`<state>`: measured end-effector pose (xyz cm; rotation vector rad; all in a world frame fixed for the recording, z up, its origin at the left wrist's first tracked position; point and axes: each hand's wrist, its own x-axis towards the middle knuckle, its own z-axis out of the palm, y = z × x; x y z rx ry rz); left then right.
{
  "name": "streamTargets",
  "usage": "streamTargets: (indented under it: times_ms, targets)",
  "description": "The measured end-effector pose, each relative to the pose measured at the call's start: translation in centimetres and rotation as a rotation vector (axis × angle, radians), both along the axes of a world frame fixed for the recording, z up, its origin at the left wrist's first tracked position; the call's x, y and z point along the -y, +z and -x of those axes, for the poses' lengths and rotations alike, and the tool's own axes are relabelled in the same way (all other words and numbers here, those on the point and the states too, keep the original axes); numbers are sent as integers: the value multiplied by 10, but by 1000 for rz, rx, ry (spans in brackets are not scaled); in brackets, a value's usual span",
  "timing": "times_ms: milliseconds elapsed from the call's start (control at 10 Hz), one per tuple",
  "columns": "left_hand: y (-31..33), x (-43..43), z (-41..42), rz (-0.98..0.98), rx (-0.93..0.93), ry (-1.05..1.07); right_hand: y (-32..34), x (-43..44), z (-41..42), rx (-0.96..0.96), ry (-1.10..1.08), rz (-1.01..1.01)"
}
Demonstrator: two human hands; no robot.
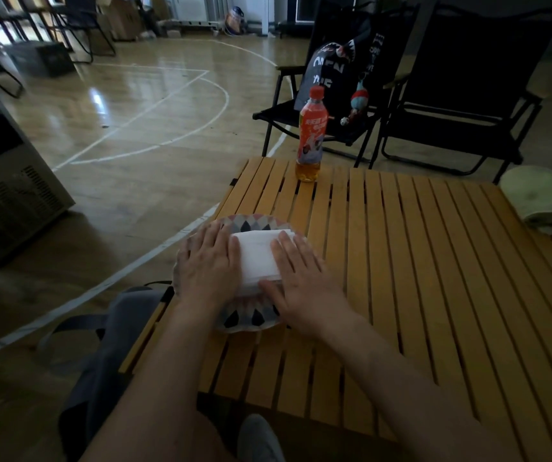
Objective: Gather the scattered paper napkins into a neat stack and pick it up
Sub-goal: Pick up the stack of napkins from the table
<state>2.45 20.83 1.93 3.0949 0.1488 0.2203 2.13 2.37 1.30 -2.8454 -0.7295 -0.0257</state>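
A white stack of paper napkins (257, 258) lies on a patterned plate (251, 316) at the left edge of the wooden slat table (401, 261). My left hand (209, 265) lies flat against the stack's left side, fingers together and pointing away from me. My right hand (304, 278) presses against the stack's right side, its thumb across the near edge. The napkins sit squeezed between both palms. The stack's lower layers are hidden by my hands.
An orange drink bottle (311, 135) stands at the table's far edge. A rolled pale green towel (541, 203) lies at the right edge. Black folding chairs (451, 121) with a printed bag (338, 71) stand behind. A grey appliance (4, 181) sits left on the floor.
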Motion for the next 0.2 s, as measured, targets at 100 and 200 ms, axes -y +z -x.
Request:
streamTargets:
  times_ms: [100,200]
  targets:
    - [7,8,4,63,-3,55,6,4,6,-2,10,-36]
    - [23,19,2,107,147,135,22,20,8,55,-52,-152]
